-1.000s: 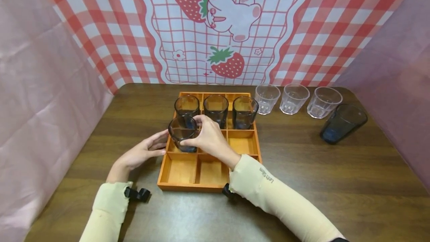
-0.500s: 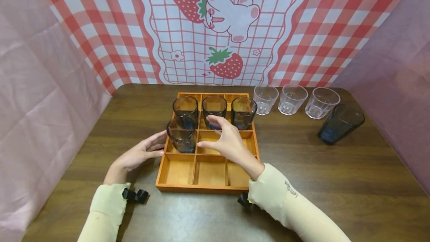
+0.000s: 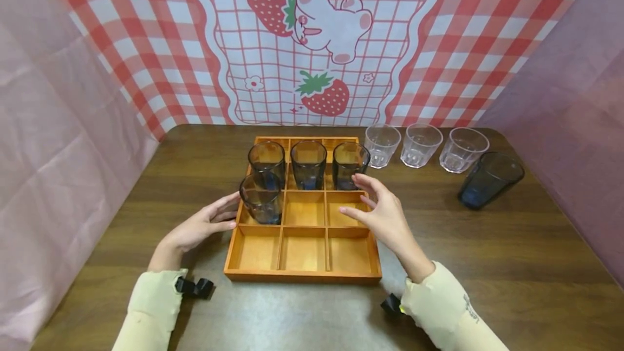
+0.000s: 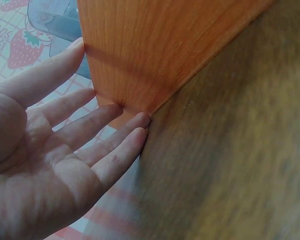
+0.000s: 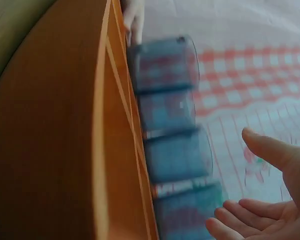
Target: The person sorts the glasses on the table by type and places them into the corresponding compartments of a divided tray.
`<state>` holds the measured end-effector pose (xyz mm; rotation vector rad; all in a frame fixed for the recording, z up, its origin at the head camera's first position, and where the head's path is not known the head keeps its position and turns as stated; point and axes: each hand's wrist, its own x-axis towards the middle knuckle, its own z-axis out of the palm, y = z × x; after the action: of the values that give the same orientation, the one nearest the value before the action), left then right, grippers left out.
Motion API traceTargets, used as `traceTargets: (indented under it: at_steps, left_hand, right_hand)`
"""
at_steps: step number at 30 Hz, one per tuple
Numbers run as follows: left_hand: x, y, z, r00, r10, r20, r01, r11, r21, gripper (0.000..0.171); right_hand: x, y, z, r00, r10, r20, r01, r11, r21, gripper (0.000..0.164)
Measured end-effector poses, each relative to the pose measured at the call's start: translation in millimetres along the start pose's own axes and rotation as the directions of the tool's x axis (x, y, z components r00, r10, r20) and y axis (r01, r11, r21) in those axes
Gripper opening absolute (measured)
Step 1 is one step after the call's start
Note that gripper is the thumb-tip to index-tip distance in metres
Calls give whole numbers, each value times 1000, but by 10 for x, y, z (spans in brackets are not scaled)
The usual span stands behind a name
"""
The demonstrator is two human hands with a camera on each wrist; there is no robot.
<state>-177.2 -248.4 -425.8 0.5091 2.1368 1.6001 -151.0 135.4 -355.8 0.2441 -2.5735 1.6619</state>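
At the left edge of the head view hangs a creased pink cloth (image 3: pixel 63 123). Lower left, a pale sleeve (image 3: pixel 153 302) leads to the left hand (image 3: pixel 200 226), whose grip is slack, fingers extended and holding nothing; its fingertips touch the outer left wall of the wooden tray (image 3: pixel 302 275), as the left wrist view shows too. The tray lies on the brown desk (image 3: pixel 512 264) in the centre of the frame, its front compartments bare, with three rows of three in all. In the left column, the near dark glass (image 3: pixel 263 202) stands in the middle row, and the far-left dark glass (image 3: pixel 266 157) just behind it. Along the far row follow the centre dark glass (image 3: pixel 309 164) and the right dark glass (image 3: pixel 348 161), one to a compartment. A printed cloth (image 3: pixel 336 20) with strawberries and red checks fills the upper middle. Right of centre, the right hand (image 3: pixel 382 213) is over the right end of the middle row, thumb and fingers apart, its grip around nothing; I cannot tell whether a fingertip touches the right dark glass. At upper right stand three clear glasses (image 3: pixel 421 148) in a row, then a tall dark glass (image 3: pixel 489 180) just beside the last
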Motion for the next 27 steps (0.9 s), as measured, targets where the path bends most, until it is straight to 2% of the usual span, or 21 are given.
traceTargets:
  at_steps: [9,17,20,23,25,27]
  left_hand:
    - [-17,15,20,1000,6,6,-6,1000,-16,73]
    - [-48,39,29,1000,7,2,-7,1000,-13,72]
    - [-49,47,35,1000,12,3,-12,1000,-13,72]
    - [-37,50,42,1000,17,7,-17,1000,-21,72]
    - [-24,50,46,1000,19,9,-19,1000,-25,72]
    - [-12,54,50,1000,21,11,-21,999,-25,72]
  right_hand:
    - [-209,319,-515,984,51,-171,-53,999,-6,64]
    - [-342,533,-870,937,76,-340,-74,997,20,61]
    - [-371,578,-972,908,101,-406,-88,995,52,60]
    - [-390,600,-1051,866,140,-481,-110,990,91,58]
    - [-402,612,-1098,827,162,-539,-129,987,99,57]
    - [-409,629,-1137,775,204,-598,-163,979,122,58]
